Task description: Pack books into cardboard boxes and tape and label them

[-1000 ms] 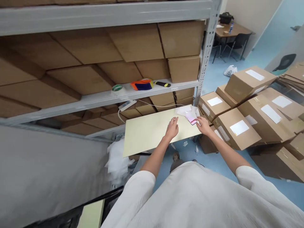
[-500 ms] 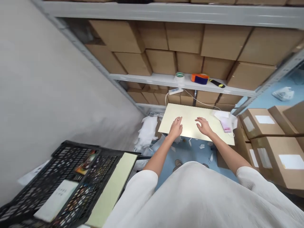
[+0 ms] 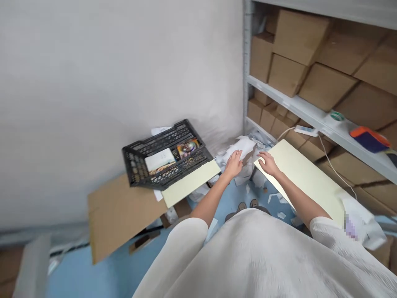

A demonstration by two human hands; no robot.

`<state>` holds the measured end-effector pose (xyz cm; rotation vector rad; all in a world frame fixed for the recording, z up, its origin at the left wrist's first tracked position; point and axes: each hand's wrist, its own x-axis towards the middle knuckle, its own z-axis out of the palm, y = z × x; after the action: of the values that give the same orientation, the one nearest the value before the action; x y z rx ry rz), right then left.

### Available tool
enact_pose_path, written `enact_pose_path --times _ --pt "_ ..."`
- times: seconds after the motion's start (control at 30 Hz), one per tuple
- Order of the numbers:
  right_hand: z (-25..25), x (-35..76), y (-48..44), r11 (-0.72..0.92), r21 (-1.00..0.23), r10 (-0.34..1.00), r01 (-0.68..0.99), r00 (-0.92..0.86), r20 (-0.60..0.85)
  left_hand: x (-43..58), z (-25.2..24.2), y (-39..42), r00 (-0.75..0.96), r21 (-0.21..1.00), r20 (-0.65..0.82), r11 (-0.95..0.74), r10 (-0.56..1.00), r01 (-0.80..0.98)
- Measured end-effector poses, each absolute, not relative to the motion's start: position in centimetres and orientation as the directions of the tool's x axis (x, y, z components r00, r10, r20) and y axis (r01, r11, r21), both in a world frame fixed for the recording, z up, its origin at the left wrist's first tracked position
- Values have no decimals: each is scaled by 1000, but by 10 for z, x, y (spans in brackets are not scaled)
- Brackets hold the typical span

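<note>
My left hand (image 3: 234, 164) is held out in the air with its fingers apart and nothing in it. It appears between the black plastic crate (image 3: 136, 182) and the pale yellow tabletop (image 3: 305, 178). My right hand (image 3: 268, 163) hovers by the left corner of that tabletop, fingers spread and empty; I cannot tell whether it touches. Inside the crate lie a white box (image 3: 160, 159) and a colourful picture-covered item (image 3: 188, 147). A narrow pale yellow board (image 3: 192, 182) runs along the crate's near side.
Shelves of cardboard boxes (image 3: 288, 74) stand at the right, with green tape (image 3: 337, 116) and a power strip (image 3: 306, 130). A large cardboard sheet (image 3: 124, 211) lies under the crate. Crumpled white paper (image 3: 243, 145) and scraps litter the blue floor (image 3: 248, 190). White wrapping (image 3: 370, 231) sits at the tabletop's right end.
My view has turned left, so the crate now shows nearer the middle and the shelves have shifted right. Both hands stay raised, empty and apart.
</note>
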<state>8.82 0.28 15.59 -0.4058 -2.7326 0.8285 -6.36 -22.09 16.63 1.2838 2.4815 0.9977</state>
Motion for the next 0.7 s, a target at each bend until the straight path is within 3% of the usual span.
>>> enact_pose_path --times 0.2,0.4,0.7 --pt "152 -5 -36 815 -574 25 -79 -985 172 -77 167 -302 -827 625 127 603 548 495" --pt "152 -61 -95 761 -598 -213 -251 -968 136 -65 161 -367 -935 617 53 724 351 307" --pt "151 -130 -196 694 -600 -407 -397 -905 128 -83 150 -454 -985 641 36 752 171 154"
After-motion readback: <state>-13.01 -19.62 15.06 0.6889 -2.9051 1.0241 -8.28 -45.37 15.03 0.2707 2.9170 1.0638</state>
